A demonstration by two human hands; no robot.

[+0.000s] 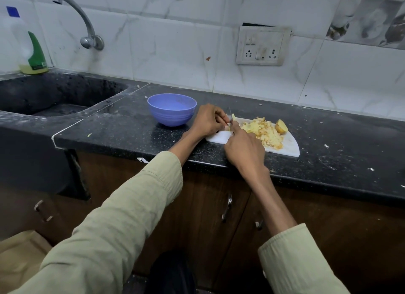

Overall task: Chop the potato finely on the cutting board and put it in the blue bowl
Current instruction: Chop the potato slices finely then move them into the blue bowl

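At the left end of the white plastic cutting board (287,145) | small yellow potato piece (233,117) is pinched by left hand (207,120) | thin-bladed knife (230,112) is gripped by right hand (244,149) | slices are prob best kept thin, fingertips tucked back | chopped pile (264,132) is heaped mid-board, round blue plastic bowl (171,109) sits just left

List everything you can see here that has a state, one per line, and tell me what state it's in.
Blue bowl: upright on the counter, looks empty.
Cutting board: flat on the counter, holding potato.
Chopped potato: piled on the board.
Potato chunk: uncut, at the board's far edge.
Knife: gripped, blade over a potato piece.
Left hand: pinching the piece being cut.
Right hand: gripping the knife.
Tap: no water running.
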